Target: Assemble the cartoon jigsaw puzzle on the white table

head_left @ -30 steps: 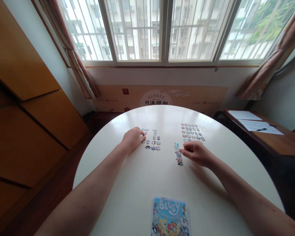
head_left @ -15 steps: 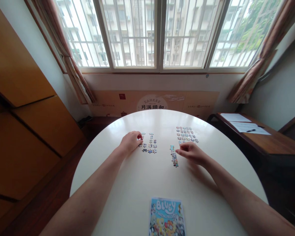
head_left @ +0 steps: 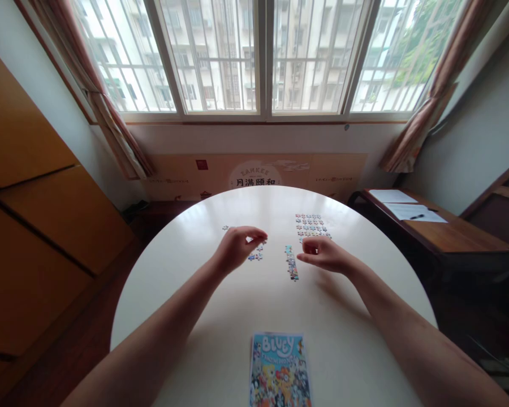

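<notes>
Your joined strip [head_left: 292,263] of puzzle pieces lies near the middle of the counter [head_left: 220,333], running roughly from 12 to 6 o'clock; take it as the centre of your dial, with 12 toward the window [head_left: 263,62]. That narrow run looks like all you have assembled, so I'd judge you at an early stage. At 1 o'clock, just beyond it, a grid of loose pieces [head_left: 309,226] sits in rows, apparently unused. Around 9 to 10 o'clock is a smaller group of pieces [head_left: 255,256], partly hidden by your left hand [head_left: 236,247], with a single piece [head_left: 225,228] farther out at 10. Your left hand has its thumb and fingers brought close together; you can't tell from here whether a piece is pinched there. At 3 o'clock your right hand [head_left: 326,254] is loosely curled just beside the strip, a narrow gap between thumb and forefinger, with no piece visible in it. At 6 o'clock, well apart, lies the Bluey picture sheet [head_left: 279,370], seemingly your reference.
</notes>
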